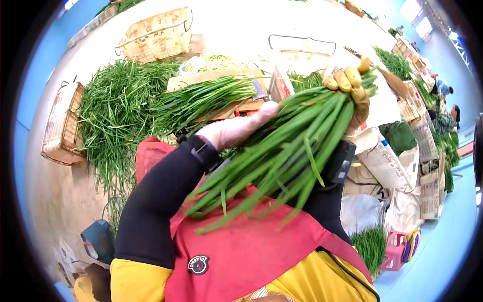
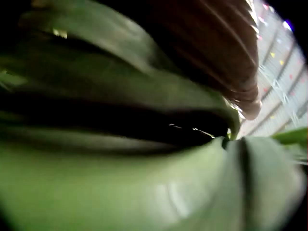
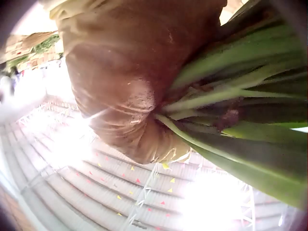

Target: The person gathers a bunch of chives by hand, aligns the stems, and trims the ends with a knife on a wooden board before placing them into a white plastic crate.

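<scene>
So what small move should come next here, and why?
Probably the left hand should pick out the bent blade: it lies across the others in the green bunch, while the gloved right hand grips the bunch near its stem end.

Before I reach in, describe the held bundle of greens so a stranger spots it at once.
Start from the red apron in the head view. Across its top, a bundle of long green leaves fans from the gloved right hand. It is gripped near one end, unlike the loose greens heaped at picture left.
</scene>
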Demonstrator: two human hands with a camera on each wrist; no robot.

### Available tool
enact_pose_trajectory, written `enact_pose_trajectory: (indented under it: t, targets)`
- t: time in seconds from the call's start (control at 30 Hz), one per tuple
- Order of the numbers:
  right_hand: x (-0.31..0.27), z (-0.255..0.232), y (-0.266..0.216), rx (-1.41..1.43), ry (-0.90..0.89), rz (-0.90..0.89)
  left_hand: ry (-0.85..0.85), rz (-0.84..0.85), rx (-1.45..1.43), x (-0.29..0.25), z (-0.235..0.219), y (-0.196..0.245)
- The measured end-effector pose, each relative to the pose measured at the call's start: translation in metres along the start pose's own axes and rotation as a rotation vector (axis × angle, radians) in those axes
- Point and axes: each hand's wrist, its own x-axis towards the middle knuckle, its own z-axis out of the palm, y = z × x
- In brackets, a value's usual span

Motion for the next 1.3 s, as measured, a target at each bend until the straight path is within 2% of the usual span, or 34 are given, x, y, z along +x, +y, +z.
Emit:
enact_pose_trajectory:
  t: [0.1, 0.23, 0.27, 0.33, 0.37, 0.4, 0.47, 0.5, 0.53, 0.6, 0.63, 0.67, 0.73, 0.77, 0.8, 0.83, 0.87, 0.9, 0.93, 0.97, 1.0, 1.07, 1.1, 1.13, 1.2, 1.27, 1.3]
  targets:
    - [-0.008, -0.024, 0.004, -0.167, 0.106, -0.022, -0.033, 0.007, -0.34, -0.022, -0.005, -0.027]
    - [-0.017, -0.042, 0.015, -0.4, 0.329, -0.054, -0.093, -0.184, -0.477, -0.067, -0.01, -0.039]
    - [-0.017, -0.046, 0.02, -0.458, 0.363, -0.078, -0.058, -0.239, -0.446, -0.074, -0.006, -0.037]
    - [-0.018, -0.053, 0.028, -0.464, 0.385, -0.099, 0.15, -0.274, -0.322, -0.073, 0.019, -0.024]
    - [-0.02, -0.055, 0.031, -0.478, 0.399, -0.112, 0.16, -0.23, -0.248, -0.073, 0.024, -0.022]
    - [-0.022, -0.054, 0.034, -0.492, 0.413, -0.126, 0.221, -0.328, -0.112, -0.072, 0.024, -0.021]
    - [-0.025, -0.059, 0.039, -0.468, 0.438, -0.153, 0.194, -0.401, -0.07, -0.071, 0.025, -0.027]
    - [-0.025, -0.059, 0.039, -0.454, 0.46, -0.16, 0.276, -0.465, -0.023, -0.073, 0.026, -0.031]
    - [-0.026, -0.058, 0.04, -0.438, 0.484, -0.163, 0.276, -0.481, -0.023, -0.074, 0.024, -0.033]
    - [-0.038, -0.048, 0.041, -0.322, 0.512, -0.035, 0.445, -0.654, 0.199, -0.089, 0.021, -0.008]
    - [-0.051, -0.065, 0.03, -0.409, 0.479, 0.128, 0.558, -0.666, 0.366, -0.093, 0.033, 0.015]
    - [-0.054, -0.057, 0.029, -0.389, 0.412, 0.101, 0.675, -0.67, 0.539, -0.098, 0.041, 0.033]
    - [-0.072, -0.068, 0.032, -0.156, 0.355, 0.276, 0.711, -0.208, 0.885, -0.145, -0.011, 0.007]
    - [-0.083, -0.076, 0.039, -0.129, 0.419, 0.491, 0.689, -0.296, 1.278, -0.175, -0.039, 0.002]
    - [-0.097, -0.095, 0.054, -0.122, 0.3, 0.626, 0.646, -0.382, 1.673, -0.194, -0.056, 0.004]
    - [-0.107, -0.095, 0.066, -0.105, 0.306, 0.634, 0.715, -0.641, 1.506, -0.168, -0.006, 0.038]
    - [-0.123, -0.093, 0.076, -0.087, 0.325, 0.645, 0.77, -0.597, 1.687, -0.179, -0.007, 0.042]
    - [-0.117, -0.076, 0.076, -0.118, 0.268, 0.638, 0.771, -0.526, 1.675, -0.193, -0.014, 0.039]
    - [-0.125, -0.08, 0.086, -0.055, 0.368, 0.753, 0.772, -0.454, 1.661, -0.199, -0.015, 0.038]
    - [-0.13, -0.082, 0.089, -0.107, 0.361, 0.863, 0.801, -0.556, 1.778, -0.203, -0.01, 0.04]
    - [-0.128, -0.08, 0.091, -0.162, 0.343, 0.967, 0.807, -0.578, 1.781, -0.21, -0.008, 0.041]
    - [-0.128, -0.085, 0.098, -0.116, 0.258, 0.988, 0.866, -0.761, 1.899, -0.229, -0.008, 0.038]
    - [-0.128, -0.086, 0.102, -0.219, 0.268, 1.032, 0.848, -0.76, 1.93, -0.243, -0.01, 0.031]
    - [-0.128, -0.085, 0.107, -0.324, 0.272, 1.074, 0.847, -0.854, 1.938, -0.254, -0.01, 0.025]
    - [-0.127, -0.077, 0.113, -0.491, 0.173, 1.206, 0.891, -0.923, 1.956, -0.286, -0.018, 0.006]
    - [-0.152, -0.088, 0.139, -0.631, -0.071, 1.168, 0.924, -0.854, 1.94, -0.306, -0.018, -0.009]
    - [-0.151, -0.078, 0.145, -0.694, -0.138, 1.31, 0.936, -0.808, 1.925, -0.308, -0.015, -0.012]
